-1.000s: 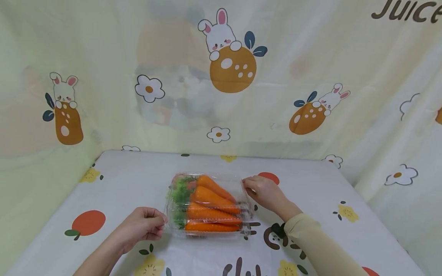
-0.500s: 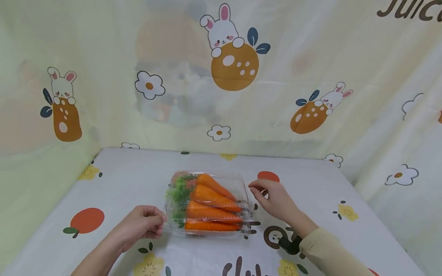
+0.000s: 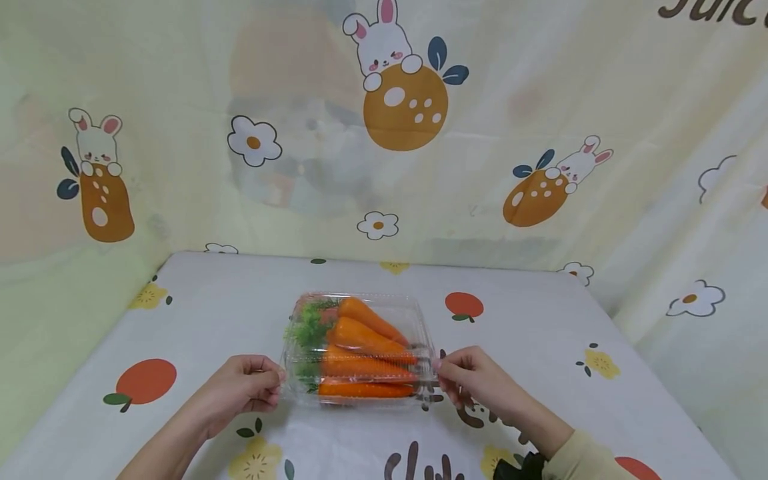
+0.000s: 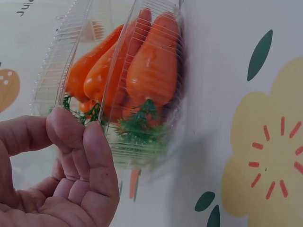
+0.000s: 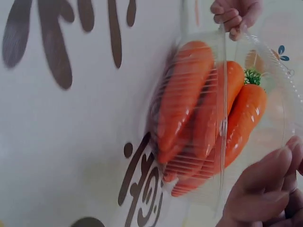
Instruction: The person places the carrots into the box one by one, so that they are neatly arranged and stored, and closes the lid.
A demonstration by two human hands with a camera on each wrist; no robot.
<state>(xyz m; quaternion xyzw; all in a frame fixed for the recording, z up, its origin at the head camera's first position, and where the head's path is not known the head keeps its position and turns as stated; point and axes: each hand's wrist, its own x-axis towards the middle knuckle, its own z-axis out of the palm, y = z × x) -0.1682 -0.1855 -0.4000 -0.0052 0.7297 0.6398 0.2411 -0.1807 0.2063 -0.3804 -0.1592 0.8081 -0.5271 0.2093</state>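
Observation:
A clear plastic clamshell box (image 3: 423,320) sits on the table, with several orange carrots (image 3: 366,333) inside. Their green leafy tops (image 3: 312,323) point left. At the box's left side, my left hand (image 3: 246,390) pinches the rim between thumb and finger; the left wrist view shows the same left hand (image 4: 71,165) with its fingertips on the plastic edge. My right hand (image 3: 474,377) is at the right side, thumb and finger on the rim. In the right wrist view the right hand (image 5: 265,189) is partly cut off by the frame. Whether the lid is latched cannot be told.
A white tablecloth (image 3: 228,313) printed with fruit, flowers and letters covers the table. Behind hangs a pale curtain (image 3: 312,187) with rabbit prints, and it also closes off the left and right sides. A black object (image 3: 519,467) shows at the right sleeve.
My right hand has let go of the box's far right corner, drawn off to the right, then come nearer and back to the right rim. My left hand keeps its hold.

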